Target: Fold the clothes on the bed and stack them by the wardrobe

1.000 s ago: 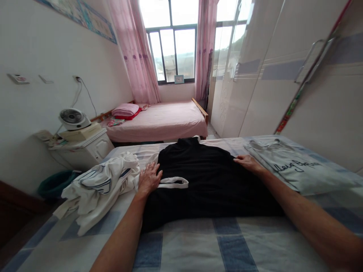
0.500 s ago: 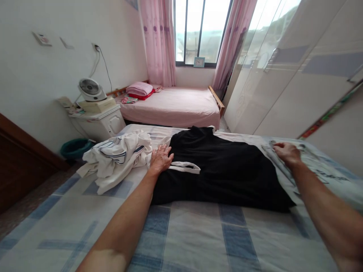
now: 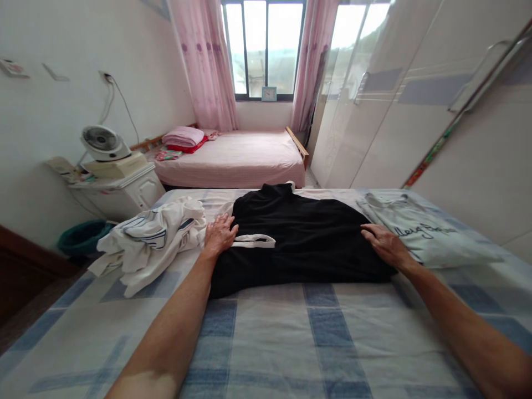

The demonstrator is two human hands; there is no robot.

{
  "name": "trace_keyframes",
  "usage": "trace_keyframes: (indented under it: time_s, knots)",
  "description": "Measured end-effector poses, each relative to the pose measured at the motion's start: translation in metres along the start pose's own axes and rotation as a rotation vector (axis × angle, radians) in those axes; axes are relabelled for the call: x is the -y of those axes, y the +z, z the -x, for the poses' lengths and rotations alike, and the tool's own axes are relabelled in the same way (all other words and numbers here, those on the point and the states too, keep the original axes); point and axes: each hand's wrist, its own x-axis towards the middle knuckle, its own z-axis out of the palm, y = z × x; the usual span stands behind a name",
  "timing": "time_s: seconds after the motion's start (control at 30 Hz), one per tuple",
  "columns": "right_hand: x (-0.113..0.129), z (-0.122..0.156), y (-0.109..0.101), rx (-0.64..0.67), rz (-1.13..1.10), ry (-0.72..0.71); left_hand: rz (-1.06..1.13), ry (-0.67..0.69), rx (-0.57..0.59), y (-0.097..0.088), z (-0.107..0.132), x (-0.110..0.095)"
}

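A black garment (image 3: 299, 238) with a white collar edge lies spread on the bed, with a loop of white trim (image 3: 255, 241) on top near its left side. My left hand (image 3: 220, 234) rests flat on the garment's left edge, fingers spread. At the opposite edge, my right hand (image 3: 386, 245) lies with its fingertips on the black cloth, fingers extended and slightly bent. Left of my left hand sits a crumpled white garment (image 3: 162, 235) with dark stripes. Beyond my right hand lies a flat pale shirt (image 3: 436, 235) with dark lettering.
A blue-and-white checked sheet (image 3: 274, 343) covers the bed. Behind it stands a pink bed (image 3: 249, 158) with folded bedding. A bedside cabinet (image 3: 137, 185) with a fan (image 3: 103, 143) and a green bin (image 3: 83, 238) are at left. White wardrobes (image 3: 374, 122) line the right.
My right hand has come from over the pale shirt to the black garment's right edge, and that edge has drawn in leftward. My left hand stays put. The view has turned slightly right.
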Motion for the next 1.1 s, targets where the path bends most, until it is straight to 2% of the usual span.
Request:
trace_keyframes:
  time_s: [0.1,0.2,0.3,0.4,0.5,0.67,0.77,0.9,1.1]
  knots:
    - [0.008,0.016,-0.024,0.051,-0.069,0.043,0.065,0.036,-0.052,-0.004,-0.002,-0.001]
    - [0.024,0.036,-0.035,0.140,-0.119,0.013,0.190,0.081,-0.126,-0.012,-0.005,-0.008]
    - [0.035,0.047,-0.031,0.163,-0.116,-0.036,0.319,0.200,-0.156,-0.026,0.000,-0.027]
    - [0.038,0.047,-0.019,0.136,-0.098,-0.075,0.360,0.351,-0.088,-0.043,0.016,-0.048]
    - [0.038,0.043,-0.009,0.091,-0.130,-0.116,0.321,0.451,-0.013,-0.055,0.034,-0.058]
    - [0.040,0.033,-0.001,0.010,-0.155,-0.101,0.285,0.420,0.028,-0.060,0.052,-0.043]
    - [0.050,0.030,0.000,-0.018,0.018,-0.029,0.310,0.368,0.024,-0.054,0.058,-0.030]
    - [0.065,0.032,0.000,0.023,0.246,-0.009,0.311,0.273,0.026,-0.047,0.066,-0.020]
    - [0.059,0.039,-0.003,0.067,0.103,0.002,0.309,0.182,0.010,-0.055,0.069,-0.004]
